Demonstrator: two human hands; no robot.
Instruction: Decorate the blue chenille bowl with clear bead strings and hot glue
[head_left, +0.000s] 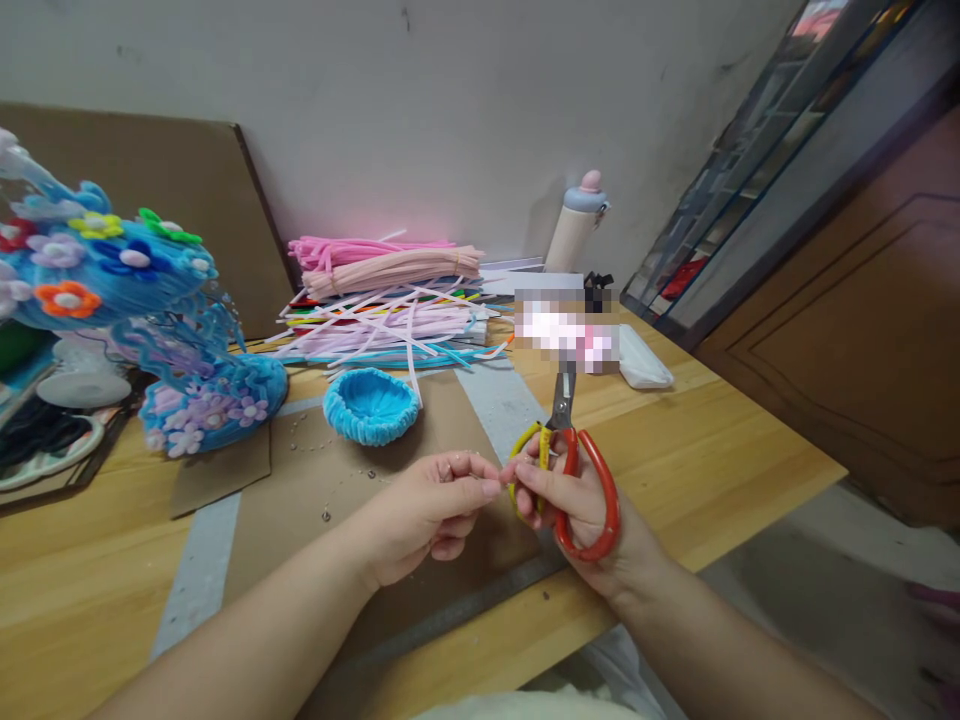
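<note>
My left hand (431, 515) pinches thumb against forefinger, its tips meeting those of my right hand (574, 490). Whatever lies between the left fingertips is too fine to make out. A pair of scissors (561, 408) with one red and one yellow handle rests in my right hand, blades pointing away, while that thumb and forefinger pinch too. Left of my left hand, a thin beaded strand (326, 515) lies on the cardboard (292, 560); its far end is hidden. Behind the hands stands a small blue fuzzy bowl shape (371, 408).
A blue decoration with colourful flowers (135, 260) stands at left, on the wooden table (712, 430). Bundles of pipe cleaners (390, 270) lie against the wall. At back right are a bottle (574, 230), a white plastic box (645, 358) and a pixelated patch.
</note>
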